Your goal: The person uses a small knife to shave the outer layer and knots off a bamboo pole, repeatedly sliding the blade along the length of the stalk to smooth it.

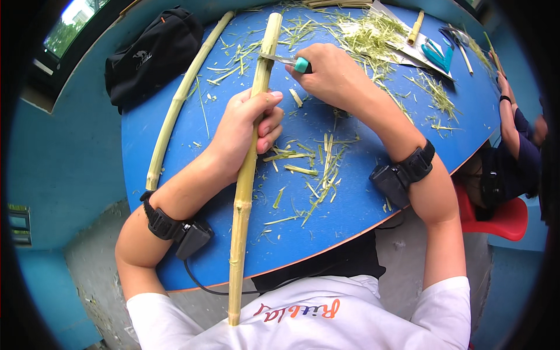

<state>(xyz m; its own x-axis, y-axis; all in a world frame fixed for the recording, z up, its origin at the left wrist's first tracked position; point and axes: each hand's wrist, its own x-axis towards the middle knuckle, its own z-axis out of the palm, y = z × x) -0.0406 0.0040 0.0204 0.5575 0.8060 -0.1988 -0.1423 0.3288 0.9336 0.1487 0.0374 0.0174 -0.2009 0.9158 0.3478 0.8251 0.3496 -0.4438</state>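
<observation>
My left hand (245,125) is wrapped around the upper part of a pale green bamboo pole (242,221). The pole slants from the table's far side down to my white shirt, its near end at my front. In my right hand (332,76) is a knife with a teal handle (302,65). Its blade crosses the pole a little above my left hand and appears to touch it, where the surface looks rough and cut. Thin bamboo shavings (326,175) lie on the blue table (204,233) to the right of the pole.
Another long bamboo pole (181,99) lies to the left, beside a black bag (154,58). A heap of shavings (370,38), a short bamboo piece (416,28) and a teal tool (437,55) are at the far right. Another person (513,140) sits beyond the right edge on a red chair (504,221).
</observation>
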